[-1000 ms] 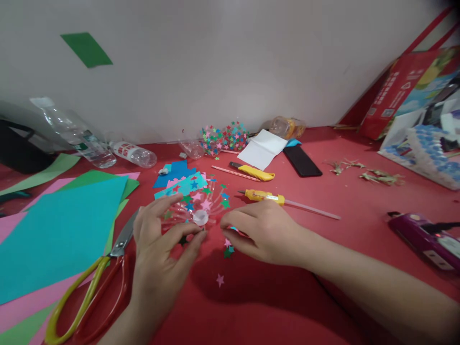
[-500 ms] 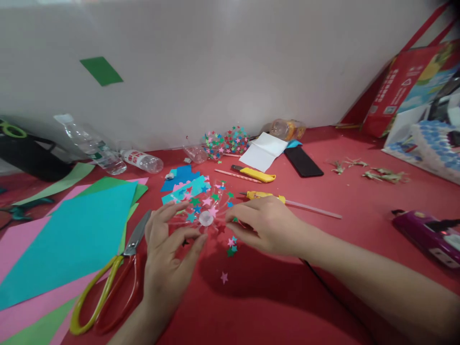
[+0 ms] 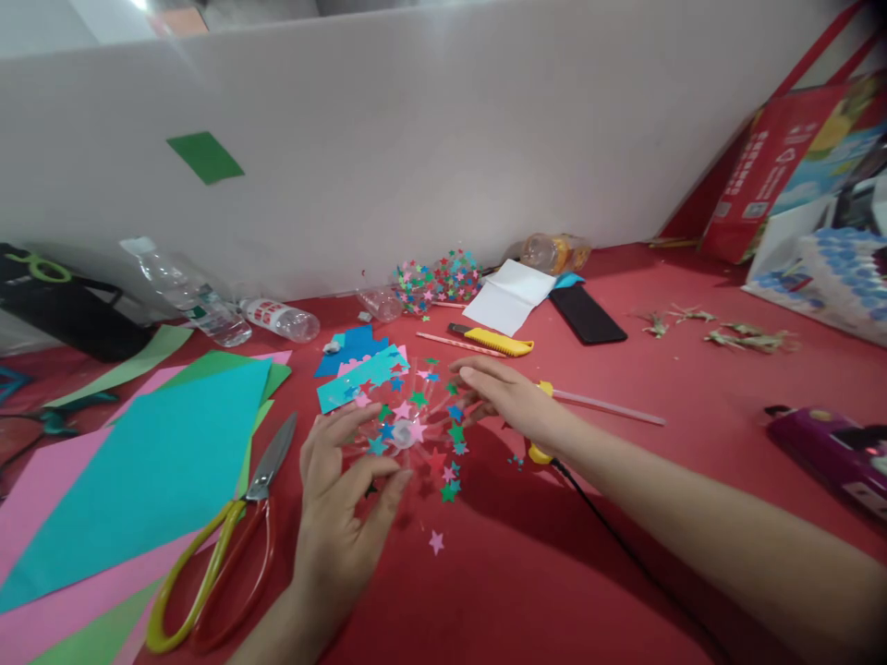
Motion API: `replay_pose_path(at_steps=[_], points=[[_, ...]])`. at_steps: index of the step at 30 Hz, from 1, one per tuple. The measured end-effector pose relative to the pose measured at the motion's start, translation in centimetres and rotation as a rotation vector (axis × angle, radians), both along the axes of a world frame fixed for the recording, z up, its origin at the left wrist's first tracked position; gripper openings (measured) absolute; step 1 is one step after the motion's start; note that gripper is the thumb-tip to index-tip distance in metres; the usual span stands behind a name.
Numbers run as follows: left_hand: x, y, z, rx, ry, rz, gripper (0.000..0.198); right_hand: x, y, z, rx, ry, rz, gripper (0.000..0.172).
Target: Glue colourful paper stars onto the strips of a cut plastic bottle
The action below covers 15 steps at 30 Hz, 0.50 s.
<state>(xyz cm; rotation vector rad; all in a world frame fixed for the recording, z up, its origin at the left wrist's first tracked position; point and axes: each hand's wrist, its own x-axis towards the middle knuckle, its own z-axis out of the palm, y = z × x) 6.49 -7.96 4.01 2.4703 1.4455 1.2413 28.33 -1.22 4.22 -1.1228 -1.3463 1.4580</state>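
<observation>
A clear plastic piece cut into thin strips (image 3: 408, 420) lies on the red table (image 3: 554, 573), with small paper stars glued to the strip tips. My left hand (image 3: 339, 508) holds its near side, thumb and fingers pinched around the hub. My right hand (image 3: 509, 397) reaches across its far right side with fingers stretched out flat, touching the strips. Loose paper stars (image 3: 443, 480) lie scattered just below the piece. A yellow glue gun (image 3: 537, 453) shows partly under my right wrist.
Scissors with yellow and red handles (image 3: 222, 554) lie left of my left hand beside coloured paper sheets (image 3: 152, 462). Behind are plastic bottles (image 3: 208, 309), another star-covered piece (image 3: 436, 277), a yellow cutter (image 3: 495, 340), a black phone (image 3: 586, 314), white paper (image 3: 509, 296) and a purple device (image 3: 828, 453).
My right hand opened from a pinch and slid up and over the far right strips. The strip piece and my left hand shifted slightly right; the camera tilted up.
</observation>
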Motion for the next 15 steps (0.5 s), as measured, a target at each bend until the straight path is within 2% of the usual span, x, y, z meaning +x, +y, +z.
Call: replay_pose_path(at_steps=[2,7,11,15], points=[[-0.1,0.1,0.0,-0.026,-0.055,0.017,0.011,-0.2,0.0,-0.4,-0.073,0.042,-0.004,0.019],[-0.6,0.7,0.0,-0.093,-0.196,0.103,0.009,-0.6,-0.2,-1.4,0.001,-0.239,0.086,0.030],[-1.4,1.3,-0.4,-0.104,-0.269,0.112,0.011,-1.4,-0.5,-1.0,0.074,-0.394,0.186,0.017],[-1.8,1.7,-0.8,-0.116,-0.338,0.097,0.014,-3.4,-0.3,-1.2,0.205,-0.526,0.260,0.012]])
